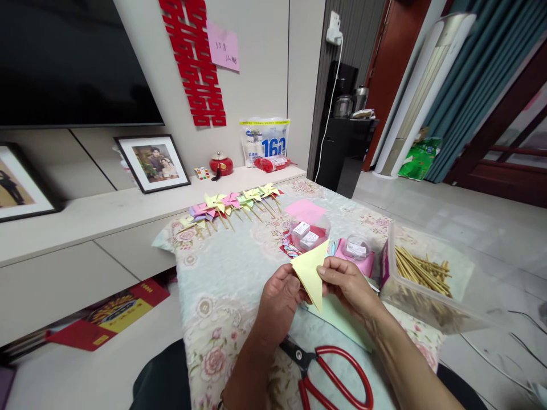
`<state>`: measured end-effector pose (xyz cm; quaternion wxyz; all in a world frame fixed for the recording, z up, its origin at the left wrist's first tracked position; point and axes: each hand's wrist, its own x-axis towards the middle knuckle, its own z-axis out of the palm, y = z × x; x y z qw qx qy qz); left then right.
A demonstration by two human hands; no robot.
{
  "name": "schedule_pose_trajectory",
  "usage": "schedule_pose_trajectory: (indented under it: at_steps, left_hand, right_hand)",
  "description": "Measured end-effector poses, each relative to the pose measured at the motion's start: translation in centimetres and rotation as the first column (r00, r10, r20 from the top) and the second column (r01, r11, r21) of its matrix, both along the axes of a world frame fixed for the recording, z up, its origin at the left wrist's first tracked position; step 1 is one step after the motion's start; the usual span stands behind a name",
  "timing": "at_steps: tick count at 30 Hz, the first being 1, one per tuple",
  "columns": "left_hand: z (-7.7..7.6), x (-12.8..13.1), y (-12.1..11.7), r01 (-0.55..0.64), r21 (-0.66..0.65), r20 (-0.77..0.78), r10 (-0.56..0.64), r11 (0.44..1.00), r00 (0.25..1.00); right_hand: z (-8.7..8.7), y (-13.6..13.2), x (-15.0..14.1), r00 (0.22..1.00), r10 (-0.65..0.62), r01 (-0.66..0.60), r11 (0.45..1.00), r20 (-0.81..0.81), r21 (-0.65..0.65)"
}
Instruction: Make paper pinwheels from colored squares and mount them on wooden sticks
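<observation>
A pale yellow paper [311, 271], folded into a triangle, is held between both hands above the floral tablecloth [222, 285]. My left hand [280, 299] pinches its left edge and my right hand [348, 283] pinches its right edge with fingers pressed together. Under the hands lies a pale green sheet [342, 319]. Red-handled scissors [333, 373] lie on the cloth just in front of my forearms.
A row of finished paper pinwheels [231, 206] lies at the table's far edge. Small clear tubs [308, 232] and pink paper [305, 209] sit in the middle. A clear box of wooden sticks [421, 270] stands at the right. A low TV shelf with framed photos [154, 162] runs behind.
</observation>
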<state>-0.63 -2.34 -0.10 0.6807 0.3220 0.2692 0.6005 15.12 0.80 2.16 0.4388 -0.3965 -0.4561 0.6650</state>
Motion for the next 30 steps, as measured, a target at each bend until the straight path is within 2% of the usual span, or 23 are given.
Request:
schedule_pose_trajectory:
  at_steps: [13,22,28,30]
  left_hand:
    - [0.6,0.3,-0.1,-0.002,-0.04,0.0,0.002,0.999,1.0]
    - [0.2,0.5,0.2,-0.044,-0.071,-0.048,0.04,0.997,0.998]
    - [-0.3,0.6,0.2,-0.03,-0.077,-0.032,0.027,0.997,0.999]
    - [-0.1,0.6,0.1,-0.031,-0.078,-0.028,0.029,0.997,0.999]
  right_hand:
    - [0.3,-0.3,-0.3,0.994,0.009,-0.02,0.995,-0.107,-0.102]
    - [-0.2,-0.3,-1.1,0.998,-0.031,0.027,0.996,0.049,0.08]
    - [-0.5,-0.4,-1.2,0.994,0.071,-0.08,0.989,0.08,0.123]
    - [-0.5,-0.4,-1.2,0.994,0.063,-0.073,0.99,0.087,0.12]
